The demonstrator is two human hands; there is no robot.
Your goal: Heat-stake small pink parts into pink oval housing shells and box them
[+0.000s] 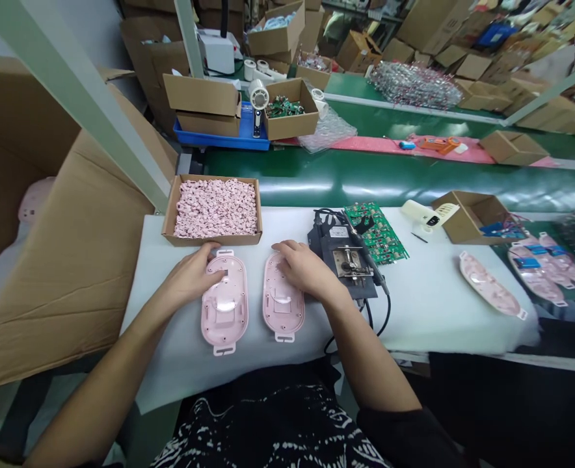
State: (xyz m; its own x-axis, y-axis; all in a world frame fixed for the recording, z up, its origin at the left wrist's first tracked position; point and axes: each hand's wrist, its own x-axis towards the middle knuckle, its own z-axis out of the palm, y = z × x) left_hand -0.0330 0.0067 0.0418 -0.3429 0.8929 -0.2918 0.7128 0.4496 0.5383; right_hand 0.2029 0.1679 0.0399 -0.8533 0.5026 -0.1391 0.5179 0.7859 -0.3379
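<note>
Two pink oval plastic shells lie side by side on the white foam mat (pixel 428 305). My left hand (pixel 190 273) rests on the upper left edge of the left shell (pixel 224 305), fingers curled over its top. My right hand (pixel 304 266) lies on the upper part of the right shell (pixel 282 302), fingers bent and pressed onto it. Just behind the hands stands a cardboard box of small pink parts (pixel 214 208).
A black soldering station with its cable (pixel 348 263) and a green circuit board (pixel 378 231) sit right of my right hand. Further right lie another pink shell (pixel 490 292), a white fan part (pixel 427 214) and a small box (pixel 477 218). A large carton (pixel 63 247) stands left; a green conveyor (pixel 365 175) runs behind.
</note>
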